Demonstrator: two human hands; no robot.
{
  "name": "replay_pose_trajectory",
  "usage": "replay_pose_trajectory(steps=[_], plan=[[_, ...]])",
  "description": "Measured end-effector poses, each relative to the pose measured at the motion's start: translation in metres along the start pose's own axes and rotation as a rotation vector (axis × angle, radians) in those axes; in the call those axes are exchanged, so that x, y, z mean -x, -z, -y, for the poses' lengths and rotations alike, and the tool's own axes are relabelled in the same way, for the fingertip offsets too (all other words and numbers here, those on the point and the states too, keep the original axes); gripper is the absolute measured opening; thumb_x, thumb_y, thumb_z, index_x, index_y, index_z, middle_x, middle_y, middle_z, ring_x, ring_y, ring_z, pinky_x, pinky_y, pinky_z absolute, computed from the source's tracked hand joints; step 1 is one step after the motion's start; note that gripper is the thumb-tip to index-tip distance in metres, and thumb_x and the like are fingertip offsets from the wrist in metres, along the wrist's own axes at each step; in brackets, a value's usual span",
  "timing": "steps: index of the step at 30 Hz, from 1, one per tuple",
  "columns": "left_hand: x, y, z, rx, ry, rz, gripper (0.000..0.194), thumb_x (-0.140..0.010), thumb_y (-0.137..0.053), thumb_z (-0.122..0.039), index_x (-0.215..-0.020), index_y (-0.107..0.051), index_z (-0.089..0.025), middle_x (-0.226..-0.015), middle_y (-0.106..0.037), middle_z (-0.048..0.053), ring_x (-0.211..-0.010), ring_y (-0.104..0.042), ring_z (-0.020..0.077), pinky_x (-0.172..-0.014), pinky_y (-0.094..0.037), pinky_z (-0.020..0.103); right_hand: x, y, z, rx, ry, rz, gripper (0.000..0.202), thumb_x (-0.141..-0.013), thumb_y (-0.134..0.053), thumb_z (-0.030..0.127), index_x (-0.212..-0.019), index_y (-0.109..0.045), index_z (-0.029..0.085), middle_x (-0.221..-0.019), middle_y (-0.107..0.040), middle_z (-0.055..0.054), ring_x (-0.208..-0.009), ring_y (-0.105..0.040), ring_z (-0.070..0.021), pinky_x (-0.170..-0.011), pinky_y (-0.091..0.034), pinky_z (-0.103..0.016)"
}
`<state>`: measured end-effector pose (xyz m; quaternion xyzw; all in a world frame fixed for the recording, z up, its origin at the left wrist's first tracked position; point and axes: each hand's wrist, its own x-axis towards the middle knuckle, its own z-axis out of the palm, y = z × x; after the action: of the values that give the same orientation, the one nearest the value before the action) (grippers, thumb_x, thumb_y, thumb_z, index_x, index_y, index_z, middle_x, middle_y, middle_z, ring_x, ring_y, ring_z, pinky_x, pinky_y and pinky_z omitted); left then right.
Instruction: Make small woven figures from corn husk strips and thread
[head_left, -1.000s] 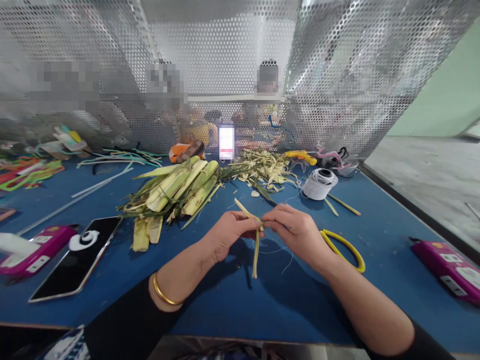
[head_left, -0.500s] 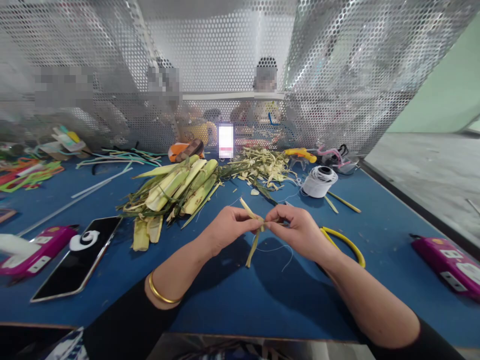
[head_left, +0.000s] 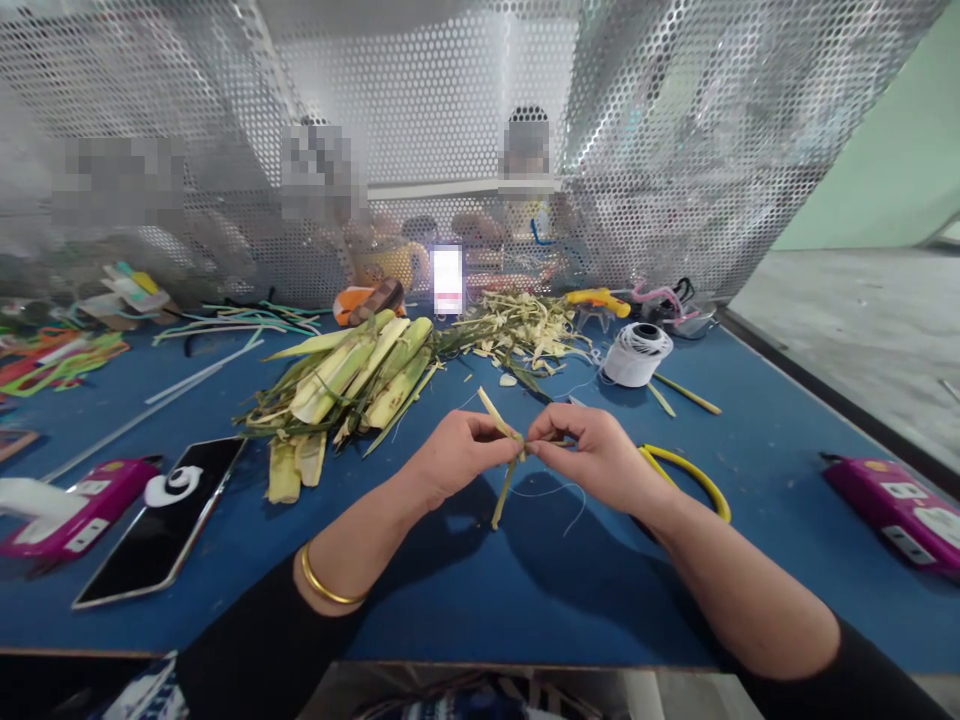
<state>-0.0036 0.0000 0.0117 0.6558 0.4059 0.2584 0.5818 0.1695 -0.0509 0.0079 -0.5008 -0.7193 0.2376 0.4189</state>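
Note:
My left hand [head_left: 469, 452] pinches a narrow strip of pale green husk [head_left: 505, 492], one end sticking up and the other hanging down. Its fingertips meet those of my right hand [head_left: 581, 445], which is closed on the same strip where it crosses or folds; the exact crossing is hidden by the fingers. A thin white thread [head_left: 555, 490] curves out below the right hand. Behind the left hand lies a pile of husk leaves [head_left: 352, 375]. A spool of white thread [head_left: 637, 357] stands beyond the right hand.
Yellow-handled pliers or scissors [head_left: 694, 475] lie by my right wrist. On the left are a phone [head_left: 169, 530] and a magenta power strip [head_left: 97, 505]; another magenta strip [head_left: 900, 515] is at right. Shredded husk [head_left: 525, 325] lies before a perforated metal screen [head_left: 435, 100], people behind it.
Both hands hold nearly the same pose, fingertips still together on the strip. The right fingers have shifted very slightly, and the camera view has moved a little.

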Motion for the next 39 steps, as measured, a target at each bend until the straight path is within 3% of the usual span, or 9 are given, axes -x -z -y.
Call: replay_pose_trajectory(steps=[6, 12, 18, 25, 33, 39], plan=[[-0.001, -0.008, 0.005, -0.053, -0.004, -0.124, 0.013, -0.067, -0.067, -0.027, -0.067, -0.071, -0.015, -0.062, -0.066, 0.002, -0.062, -0.056, 0.0142, -0.062, -0.042, 0.025, 0.001, -0.001, -0.001, 0.142, 0.122, -0.063, 0.013, -0.077, -0.051, 0.013, -0.068, -0.059, 0.019, -0.068, -0.059, -0.001, -0.064, -0.053, -0.013, -0.058, -0.04, -0.024], [0.0, -0.001, 0.002, 0.205, 0.036, 0.065, 0.041, -0.076, -0.062, -0.053, -0.071, -0.073, -0.014, -0.073, -0.07, 0.009, -0.065, -0.059, 0.0152, -0.068, -0.047, 0.028, -0.001, 0.004, -0.006, 0.05, -0.042, -0.048, 0.011, -0.078, -0.055, 0.022, -0.069, -0.062, 0.018, -0.064, -0.061, 0.001, -0.06, -0.052, -0.0122, -0.056, -0.04, -0.024], [0.002, -0.002, -0.002, 0.094, -0.013, -0.019, 0.017, -0.068, -0.074, -0.031, -0.073, -0.073, -0.014, -0.07, -0.07, 0.005, -0.062, -0.057, 0.0134, -0.066, -0.047, 0.026, -0.002, 0.005, -0.007, -0.012, -0.141, -0.058, 0.013, -0.076, -0.057, 0.027, -0.069, -0.063, 0.018, -0.062, -0.059, 0.001, -0.057, -0.05, -0.0118, -0.053, -0.037, -0.024], [0.004, -0.008, -0.002, -0.022, -0.045, -0.116, 0.014, -0.074, -0.067, -0.027, -0.066, -0.07, -0.015, -0.062, -0.067, 0.003, -0.062, -0.06, 0.0149, -0.066, -0.048, 0.027, -0.002, 0.0, -0.01, 0.003, -0.137, -0.043, 0.013, -0.076, -0.057, 0.027, -0.069, -0.063, 0.018, -0.062, -0.061, 0.001, -0.058, -0.051, -0.012, -0.053, -0.038, -0.024], [-0.001, 0.007, -0.001, 0.121, 0.057, 0.076, 0.032, -0.071, -0.07, -0.048, -0.07, -0.073, -0.015, -0.069, -0.071, 0.007, -0.063, -0.062, 0.015, -0.072, -0.047, 0.029, -0.002, 0.003, -0.007, -0.084, -0.143, -0.001, 0.014, -0.075, -0.059, 0.029, -0.069, -0.063, 0.017, -0.06, -0.059, 0.002, -0.054, -0.047, -0.0102, -0.05, -0.036, -0.023], [-0.002, 0.004, 0.001, 0.099, 0.038, 0.129, 0.024, -0.065, -0.076, -0.038, -0.068, -0.074, -0.014, -0.068, -0.07, 0.007, -0.062, -0.058, 0.0146, -0.067, -0.047, 0.028, 0.0, 0.001, -0.006, -0.067, -0.109, 0.05, 0.013, -0.077, -0.058, 0.025, -0.068, -0.063, 0.018, -0.061, -0.062, 0.001, -0.057, -0.051, -0.0111, -0.053, -0.038, -0.023]])
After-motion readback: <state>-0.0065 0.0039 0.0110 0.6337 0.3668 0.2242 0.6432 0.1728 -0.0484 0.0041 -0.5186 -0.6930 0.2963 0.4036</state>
